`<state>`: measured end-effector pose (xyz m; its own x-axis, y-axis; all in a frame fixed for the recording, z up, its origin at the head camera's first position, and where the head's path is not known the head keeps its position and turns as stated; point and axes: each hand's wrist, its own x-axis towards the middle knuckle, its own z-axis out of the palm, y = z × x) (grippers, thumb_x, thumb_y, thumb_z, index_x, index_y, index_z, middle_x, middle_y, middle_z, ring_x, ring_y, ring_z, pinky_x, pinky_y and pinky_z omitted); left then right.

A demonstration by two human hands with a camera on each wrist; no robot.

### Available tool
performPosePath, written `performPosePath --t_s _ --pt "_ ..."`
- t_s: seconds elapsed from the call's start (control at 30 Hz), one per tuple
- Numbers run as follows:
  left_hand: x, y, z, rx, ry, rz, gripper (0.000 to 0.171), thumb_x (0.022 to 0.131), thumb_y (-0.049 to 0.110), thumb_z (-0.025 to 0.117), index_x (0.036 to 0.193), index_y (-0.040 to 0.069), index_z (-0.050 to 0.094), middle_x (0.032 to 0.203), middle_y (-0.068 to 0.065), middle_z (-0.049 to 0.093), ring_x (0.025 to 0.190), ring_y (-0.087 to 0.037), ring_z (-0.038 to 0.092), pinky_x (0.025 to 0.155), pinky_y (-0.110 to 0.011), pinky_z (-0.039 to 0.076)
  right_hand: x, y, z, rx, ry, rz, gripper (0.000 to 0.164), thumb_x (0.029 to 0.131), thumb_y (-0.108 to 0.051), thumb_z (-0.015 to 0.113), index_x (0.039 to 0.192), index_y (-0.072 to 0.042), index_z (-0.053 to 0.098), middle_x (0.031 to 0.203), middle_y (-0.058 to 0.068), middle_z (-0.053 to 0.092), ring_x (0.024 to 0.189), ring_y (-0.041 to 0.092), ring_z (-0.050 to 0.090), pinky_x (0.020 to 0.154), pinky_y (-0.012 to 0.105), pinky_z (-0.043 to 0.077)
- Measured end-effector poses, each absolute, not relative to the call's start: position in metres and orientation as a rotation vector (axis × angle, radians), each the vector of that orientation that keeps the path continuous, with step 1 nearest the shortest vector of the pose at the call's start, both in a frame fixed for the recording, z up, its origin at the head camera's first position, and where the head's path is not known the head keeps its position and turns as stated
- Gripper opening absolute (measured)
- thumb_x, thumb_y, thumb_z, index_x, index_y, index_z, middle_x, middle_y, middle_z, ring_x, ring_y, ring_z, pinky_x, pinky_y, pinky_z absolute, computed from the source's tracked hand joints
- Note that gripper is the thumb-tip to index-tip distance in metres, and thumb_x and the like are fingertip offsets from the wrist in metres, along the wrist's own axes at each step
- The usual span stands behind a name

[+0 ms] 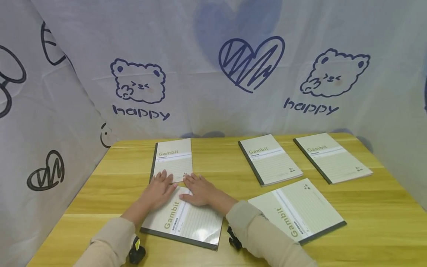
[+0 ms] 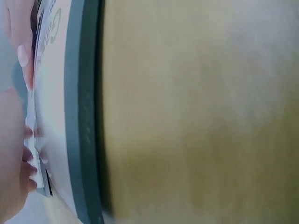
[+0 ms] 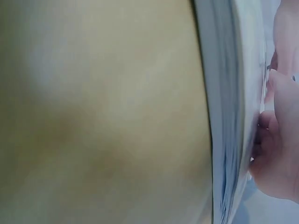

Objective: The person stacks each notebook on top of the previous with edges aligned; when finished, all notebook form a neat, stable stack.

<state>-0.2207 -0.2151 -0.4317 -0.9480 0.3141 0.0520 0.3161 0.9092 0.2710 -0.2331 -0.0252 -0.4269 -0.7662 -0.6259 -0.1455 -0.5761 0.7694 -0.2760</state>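
Notebook [image 1: 191,218] at front left of worktop [image 1: 110,185] — left hand [image 1: 159,191] and right hand [image 1: 201,191] over its far edge, fingers extended, thumbs apart, tips over far-left notebook [image 1: 173,159]. Three more notebooks [image 1: 271,159] unstacked; judged mid-step — hands not yet lifted.

Yellow wood-grain table [image 1: 215,159], rounded far corners. White cloth backdrop [image 1: 200,107] behind, more cloth at left [image 1: 36,129] and right. Blue prints: two bear faces [image 1: 138,81] over "happy" lettering [image 1: 141,112], scribbled heart [image 1: 251,63], paler solid heart [image 1: 237,22]. Creases visible. Lighting soft, fairly even.
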Motion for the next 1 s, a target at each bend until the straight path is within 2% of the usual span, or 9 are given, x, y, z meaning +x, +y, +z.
performPosePath --t_s 0.2,0.4,0.63,1.0 --pt "-0.225 -0.215 -0.430 -0.396 -3.110 -0.372 0.057 0.100 0.036 0.032 0.137 -0.007 0.038 0.141 -0.041 0.022 0.131 -0.056 0.021 0.108 -0.061 0.018 -0.235 -0.019 -0.425 -0.922 2.738 -0.294 0.066 0.096 -0.052 0.031 0.146 -0.009 0.027 0.154 0.003 0.021 0.143 0.022 0.018 0.117 0.037 0.015" --pt "-0.229 -0.213 -0.428 -0.308 -3.160 -0.378 0.058 0.100 0.038 0.028 0.139 -0.005 0.035 0.141 -0.042 0.018 0.131 -0.057 0.017 0.110 -0.060 0.016 -0.236 -0.013 -0.425 -0.917 2.732 -0.305 0.065 0.096 -0.051 0.032 0.146 -0.010 0.027 0.154 0.003 0.022 0.143 0.021 0.018 0.117 0.037 0.015" --pt "-0.232 -0.212 -0.428 -0.215 -3.167 -0.374 0.056 0.100 0.034 0.027 0.140 -0.005 0.032 0.137 -0.046 0.021 0.129 -0.059 0.020 0.110 -0.060 0.016 -0.236 -0.006 -0.427 -0.910 2.711 -0.363 0.065 0.097 -0.050 0.033 0.147 -0.010 0.025 0.155 0.002 0.019 0.144 0.021 0.015 0.117 0.038 0.013" --pt "-0.237 -0.204 -0.433 -0.192 -3.164 -0.421 0.055 0.100 0.034 0.026 0.142 -0.003 0.031 0.139 -0.044 0.021 0.130 -0.058 0.019 0.110 -0.059 0.017 -0.238 0.009 -0.428 -0.889 2.696 -0.417 0.064 0.098 -0.049 0.031 0.147 -0.009 0.024 0.155 0.003 0.019 0.144 0.021 0.014 0.117 0.040 0.014"
